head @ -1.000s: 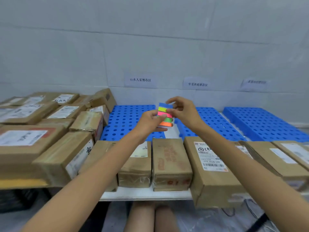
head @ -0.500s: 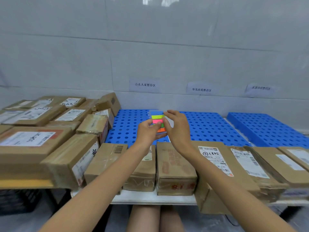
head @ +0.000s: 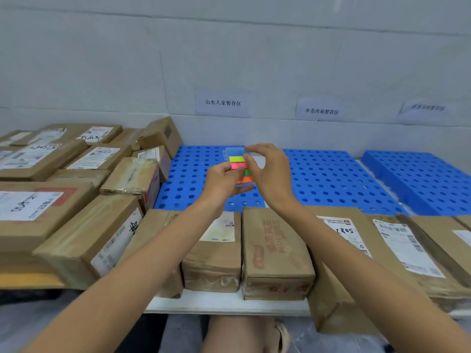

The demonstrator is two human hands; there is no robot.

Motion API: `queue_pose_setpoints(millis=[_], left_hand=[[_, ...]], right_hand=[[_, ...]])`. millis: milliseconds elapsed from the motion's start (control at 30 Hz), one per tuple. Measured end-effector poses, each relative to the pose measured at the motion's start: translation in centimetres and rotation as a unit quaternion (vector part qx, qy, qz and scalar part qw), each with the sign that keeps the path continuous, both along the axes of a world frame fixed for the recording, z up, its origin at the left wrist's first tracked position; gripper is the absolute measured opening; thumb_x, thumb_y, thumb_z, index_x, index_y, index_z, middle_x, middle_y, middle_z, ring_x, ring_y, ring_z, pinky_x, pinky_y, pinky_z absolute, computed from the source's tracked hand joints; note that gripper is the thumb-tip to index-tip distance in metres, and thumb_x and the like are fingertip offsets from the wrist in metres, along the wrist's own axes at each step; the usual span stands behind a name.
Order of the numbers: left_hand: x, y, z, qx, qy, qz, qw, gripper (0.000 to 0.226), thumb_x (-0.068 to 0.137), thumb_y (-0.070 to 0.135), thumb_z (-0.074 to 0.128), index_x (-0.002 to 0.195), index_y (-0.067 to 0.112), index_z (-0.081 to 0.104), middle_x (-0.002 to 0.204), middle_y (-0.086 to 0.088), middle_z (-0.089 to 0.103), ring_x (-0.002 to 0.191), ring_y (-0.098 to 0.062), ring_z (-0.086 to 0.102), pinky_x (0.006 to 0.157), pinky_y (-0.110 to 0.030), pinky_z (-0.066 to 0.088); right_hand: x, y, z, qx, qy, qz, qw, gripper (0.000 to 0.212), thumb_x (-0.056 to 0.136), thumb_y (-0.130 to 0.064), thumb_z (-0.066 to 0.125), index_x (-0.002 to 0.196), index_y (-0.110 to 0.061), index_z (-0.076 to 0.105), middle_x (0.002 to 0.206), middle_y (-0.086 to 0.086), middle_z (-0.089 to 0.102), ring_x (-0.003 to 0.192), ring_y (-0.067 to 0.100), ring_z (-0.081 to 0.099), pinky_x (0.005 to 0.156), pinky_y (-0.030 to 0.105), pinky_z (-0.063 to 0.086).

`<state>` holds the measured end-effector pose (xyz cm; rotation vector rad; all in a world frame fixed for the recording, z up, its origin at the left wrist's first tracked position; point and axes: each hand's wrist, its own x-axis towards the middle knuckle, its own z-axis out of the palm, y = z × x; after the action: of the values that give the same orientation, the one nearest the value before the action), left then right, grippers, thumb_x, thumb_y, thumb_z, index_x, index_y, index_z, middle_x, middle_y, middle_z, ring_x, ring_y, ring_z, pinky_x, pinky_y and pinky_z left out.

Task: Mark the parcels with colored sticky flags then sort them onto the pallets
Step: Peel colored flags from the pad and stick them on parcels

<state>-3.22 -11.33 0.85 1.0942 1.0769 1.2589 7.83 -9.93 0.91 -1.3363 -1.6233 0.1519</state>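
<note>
Hands point(head: 224, 183) — sticky flags point(head: 238, 164) between them

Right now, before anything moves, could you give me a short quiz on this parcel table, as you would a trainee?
1. True or false: a parcel lies on the middle blue pallet.
2. Which colour is at the far end of the sticky flag pad? A blue, B orange, C pink.
3. Fill in: the ___ hand grips the pad from below while the other hand's fingertips meet its flags.

Key: 1 false; 2 A; 3 left: the left hand holds it, the right hand reaches in.
</note>
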Motion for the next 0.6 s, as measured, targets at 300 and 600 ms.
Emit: queue_pose_setpoints(millis=[300, 600], left_hand=[[-0.4, 1.5, -1.3, -0.017, 0.031, -0.024, 0.999, 0.022, 0.096, 0.009, 0.052, 0.113, 0.000, 0.063, 0.101, -0.012, 0.070, 0.079, -0.017, 0.071, 0.071, -0.030, 0.060], [-2.2, 2.0, -1.6, -0.026, 0.053, -0.020, 0.998, 0.017, 0.095, 0.013, 0.053, 0.109, 0.010, 0.063, 0.095, -0.002, 0.070, 0.079, -0.011, 0.070, 0.071, -0.023, 0.058]], right_hand=[[0.3, 3.6, 0.3, -0.079, 0.077, -0.003, 0.994, 0.008, 0.081, -0.025, 0.069, 0.079, -0.018, 0.066, 0.086, -0.002, 0.069, 0.080, 0.007, 0.060, 0.073, 0.025, 0.048], [-0.3, 4.5, 1.1, -0.161, 0.074, 0.038, 0.983, 0.013, 0.082, -0.023, 0.071, 0.078, -0.011, 0.068, 0.071, -0.003, 0.063, 0.061, 0.000, 0.052, 0.053, 0.006, 0.040]])
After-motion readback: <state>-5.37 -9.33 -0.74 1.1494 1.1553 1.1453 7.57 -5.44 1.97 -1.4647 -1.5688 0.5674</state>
